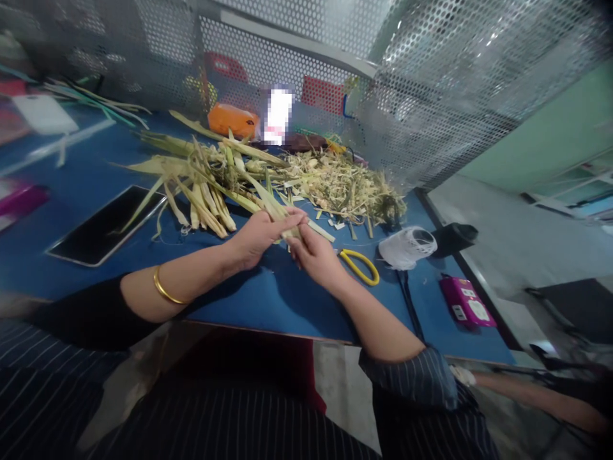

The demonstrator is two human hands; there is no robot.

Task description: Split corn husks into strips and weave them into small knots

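Both hands meet over the blue table, pinching a pale green corn husk strip. My left hand is closed on it, thumb stretched toward the other hand. The fingers of my right hand are curled round the strip's near end, partly hiding it. Just beyond lies a bundle of corn husks, pale stalk ends toward me. Right of that is a heap of shredded husk scraps. Yellow-handled scissors rest beside my right hand, their blades mostly hidden.
A dark flat phone-like slab lies left. At right stand a white thread spool, a black cylinder and a purple packet. An orange packet sits by the perforated metal screen. Another person's arm shows lower right.
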